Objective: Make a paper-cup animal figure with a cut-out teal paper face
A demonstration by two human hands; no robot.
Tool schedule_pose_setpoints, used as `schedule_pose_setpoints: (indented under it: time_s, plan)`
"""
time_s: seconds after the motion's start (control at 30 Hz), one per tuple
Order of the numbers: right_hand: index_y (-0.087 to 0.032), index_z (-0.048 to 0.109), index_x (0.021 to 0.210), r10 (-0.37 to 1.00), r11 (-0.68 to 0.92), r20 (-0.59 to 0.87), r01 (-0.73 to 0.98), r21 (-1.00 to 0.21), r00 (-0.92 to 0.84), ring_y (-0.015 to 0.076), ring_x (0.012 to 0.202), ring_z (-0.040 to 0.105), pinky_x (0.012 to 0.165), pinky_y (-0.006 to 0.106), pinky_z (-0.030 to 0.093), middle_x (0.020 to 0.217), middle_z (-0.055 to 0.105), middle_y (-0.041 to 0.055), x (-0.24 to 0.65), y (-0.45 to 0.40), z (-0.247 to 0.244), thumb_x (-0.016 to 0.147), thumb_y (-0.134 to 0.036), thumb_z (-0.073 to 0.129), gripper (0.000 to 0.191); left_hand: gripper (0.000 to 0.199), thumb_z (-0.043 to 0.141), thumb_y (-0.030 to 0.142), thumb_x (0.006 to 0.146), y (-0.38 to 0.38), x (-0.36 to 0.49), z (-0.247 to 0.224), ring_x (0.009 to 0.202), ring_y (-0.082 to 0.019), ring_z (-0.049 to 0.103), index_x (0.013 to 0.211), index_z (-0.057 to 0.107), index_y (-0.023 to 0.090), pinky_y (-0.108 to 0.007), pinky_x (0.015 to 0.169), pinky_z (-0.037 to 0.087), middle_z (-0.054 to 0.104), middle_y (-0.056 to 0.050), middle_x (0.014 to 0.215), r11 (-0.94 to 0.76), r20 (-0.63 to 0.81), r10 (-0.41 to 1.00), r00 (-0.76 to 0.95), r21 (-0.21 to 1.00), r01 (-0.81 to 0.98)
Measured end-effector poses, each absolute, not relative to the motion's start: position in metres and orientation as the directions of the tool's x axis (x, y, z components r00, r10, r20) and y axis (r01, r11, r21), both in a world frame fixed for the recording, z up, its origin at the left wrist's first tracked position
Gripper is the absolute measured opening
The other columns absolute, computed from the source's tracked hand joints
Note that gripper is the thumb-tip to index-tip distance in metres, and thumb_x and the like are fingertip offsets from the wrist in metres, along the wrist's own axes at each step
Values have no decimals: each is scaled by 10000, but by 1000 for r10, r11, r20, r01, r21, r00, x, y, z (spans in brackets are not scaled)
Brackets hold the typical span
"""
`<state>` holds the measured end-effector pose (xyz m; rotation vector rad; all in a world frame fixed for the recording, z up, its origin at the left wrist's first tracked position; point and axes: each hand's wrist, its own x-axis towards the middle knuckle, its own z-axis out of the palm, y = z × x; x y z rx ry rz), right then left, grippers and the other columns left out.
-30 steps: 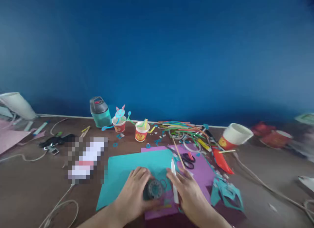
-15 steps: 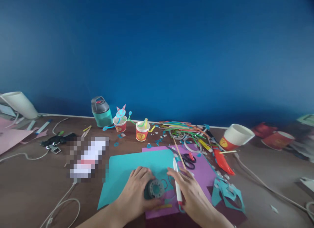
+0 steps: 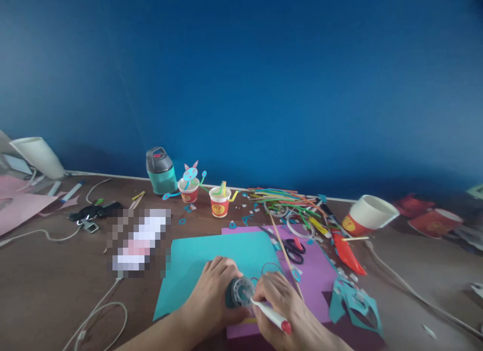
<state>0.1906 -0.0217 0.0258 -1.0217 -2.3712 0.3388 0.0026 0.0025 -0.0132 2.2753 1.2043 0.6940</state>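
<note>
My left hand [image 3: 215, 290] is wrapped round a dark round object with a notched ring on top [image 3: 241, 291], held over the teal sheet [image 3: 188, 255]. In my right hand [image 3: 281, 303] is a white marker with a red end [image 3: 272, 316]; its tip meets the ring's edge. Faint curved lines show on the teal sheet beside the ring. Under it lies a purple sheet [image 3: 317, 270], with black-handled scissors [image 3: 294, 251] and a thin wooden stick [image 3: 285, 250] on top.
Behind are a teal bottle [image 3: 163, 180], a cup with a cat figure [image 3: 188, 192], a cup with straws [image 3: 219, 206] and a straw pile [image 3: 287, 197]. At right are a white cup [image 3: 370, 215], a red piece [image 3: 349, 253] and teal scraps [image 3: 356, 305]. A blurred-out item [image 3: 139, 242] lies left.
My right hand has closed round the marker and brought its tip to the ring, where the marker stood more upright before. A curved line now shows above the ring. The view has shifted slightly.
</note>
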Motion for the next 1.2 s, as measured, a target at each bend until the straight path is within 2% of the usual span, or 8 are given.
schedule_pose_setpoints:
  time_s: [0.47, 0.67, 0.83, 0.9, 0.97, 1.07, 1.13, 1.2]
  plan:
    - [-189, 480, 772, 593, 792, 347, 605, -85, -727, 172, 636, 463, 595, 304, 299, 736, 576, 22, 184, -22, 21, 765, -95, 466, 95, 346, 715, 331, 634, 3, 1, -13, 922, -236, 483, 907, 532, 224, -345, 784, 364, 575, -29, 986, -514, 202, 837, 508, 607, 606]
    - [-189, 491, 767, 596, 762, 290, 642, 91, -749, 207, 640, 498, 590, 337, 312, 715, 589, 41, 169, -23, 26, 738, -141, 515, 60, 313, 617, 156, 622, 4, 3, -19, 907, -228, 477, 915, 534, 232, -336, 779, 361, 573, -27, 968, -506, 199, 847, 492, 581, 637]
    - [-176, 534, 808, 737, 673, 124, 739, -36, -664, 221, 681, 567, 649, 346, 359, 768, 632, 61, 147, -13, 41, 773, -258, 552, 91, 253, 587, 183, 659, 2, 2, -12, 875, -227, 484, 901, 519, 213, -342, 761, 374, 573, -47, 961, -526, 207, 836, 507, 565, 636]
    - [-163, 573, 823, 795, 607, 37, 792, -65, -606, 218, 678, 599, 676, 350, 373, 758, 657, 68, 138, -6, 51, 798, -231, 533, 83, 184, 577, 230, 696, 2, 1, -10, 860, -229, 488, 870, 521, 209, -342, 741, 380, 572, -55, 950, -532, 205, 834, 513, 546, 647]
    - [-158, 612, 789, 781, 619, -54, 782, -63, -623, 217, 670, 623, 672, 348, 379, 806, 680, 90, 132, 2, 59, 779, -171, 523, 91, 153, 582, 270, 715, 3, 1, -10, 858, -233, 491, 846, 530, 210, -341, 723, 382, 575, -54, 938, -530, 198, 836, 512, 534, 659]
    - [-147, 643, 745, 764, 609, -173, 783, -124, -622, 230, 698, 638, 624, 317, 373, 856, 697, 123, 130, 13, 67, 717, -153, 528, 119, 320, 668, 392, 665, 4, 2, -12, 874, -247, 495, 907, 551, 218, -351, 727, 390, 577, -49, 950, -526, 203, 839, 506, 545, 653]
    - [-150, 639, 732, 828, 485, -192, 845, -226, -527, 214, 693, 628, 596, 290, 355, 785, 702, 108, 134, 19, 68, 711, -137, 485, 156, 462, 710, 481, 619, 5, 2, -12, 880, -249, 500, 968, 554, 222, -360, 743, 397, 578, -46, 963, -523, 219, 841, 494, 563, 640]
    - [-161, 606, 667, 889, 337, -197, 881, -331, -414, 180, 646, 594, 577, 273, 333, 684, 679, 74, 140, 21, 66, 715, -123, 439, 177, 521, 721, 542, 595, 6, 3, -11, 877, -245, 508, 967, 560, 216, -363, 755, 399, 583, -44, 955, -515, 223, 846, 484, 576, 635]
